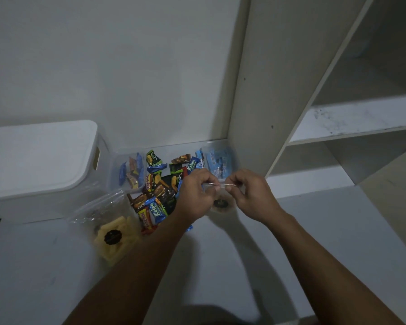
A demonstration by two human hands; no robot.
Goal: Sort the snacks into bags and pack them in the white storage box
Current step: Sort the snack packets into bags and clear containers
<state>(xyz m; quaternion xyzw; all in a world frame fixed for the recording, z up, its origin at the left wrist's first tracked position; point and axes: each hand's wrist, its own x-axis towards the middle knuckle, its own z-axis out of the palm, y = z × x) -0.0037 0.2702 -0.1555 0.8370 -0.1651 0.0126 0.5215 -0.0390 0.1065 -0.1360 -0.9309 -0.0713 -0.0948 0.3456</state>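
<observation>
Both hands sealing a clear bag mid-table.
Left hand and right hand are pinching the bag top; loose snacks are waiting, three bags filled, white box sitting lidded far left.

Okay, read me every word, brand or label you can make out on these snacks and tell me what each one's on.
"Kalpa" on the blue wrapper near the left hand.
"Kalpa" on the blue wrapper at the back of the pile.
"xior", upside down and partly hidden, on the brown wrapper.
Round dark label on the bag of yellow snacks: unreadable.
Other wrappers: too blurred.
</observation>
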